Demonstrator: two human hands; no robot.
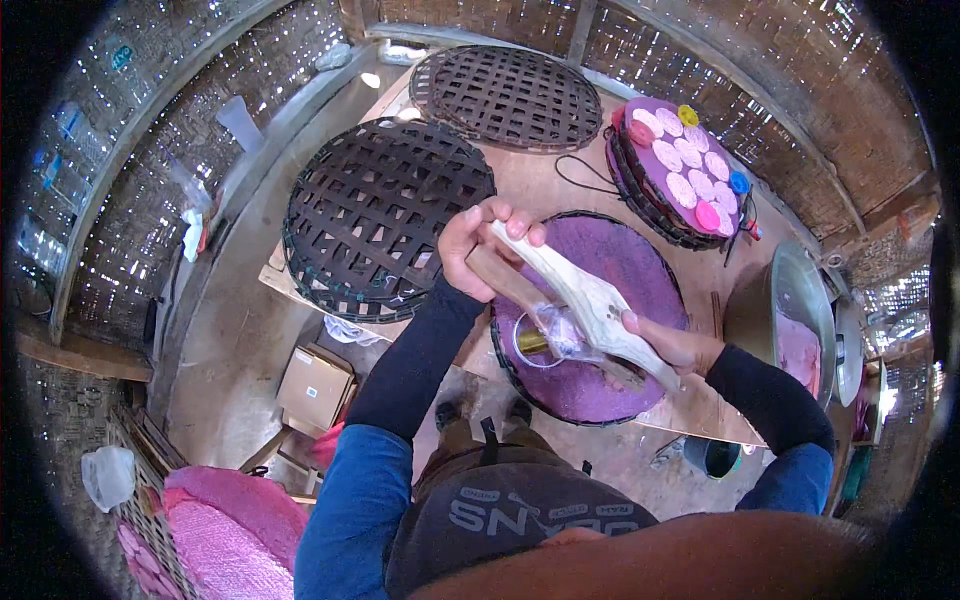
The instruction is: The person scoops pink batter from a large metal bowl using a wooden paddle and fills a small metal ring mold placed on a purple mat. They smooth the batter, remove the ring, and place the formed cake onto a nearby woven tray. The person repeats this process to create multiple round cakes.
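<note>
Both my hands hold a wooden hand press (578,283) above the table. It has a pale, carved upper lever and a browner wooden bar below it. My left hand (488,243) wraps round the far left ends of both pieces, fingers closed. Near the other end, my right hand (672,346) grips the pale lever, its thumb on top; most of its fingers are hidden. Between the bars sit clear plastic and a brass-coloured cylinder (532,341), with a white ring beside it. Directly beneath lies a round tray with a purple surface (635,255) and dark rim.
Two dark woven round trays (390,215) lie left and behind. At the back right, stacked trays carry pale pink discs (688,152) and coloured caps. A large metal pot (760,300) holding pink dough (797,350) stands right. A cardboard box (312,385) sits lower left.
</note>
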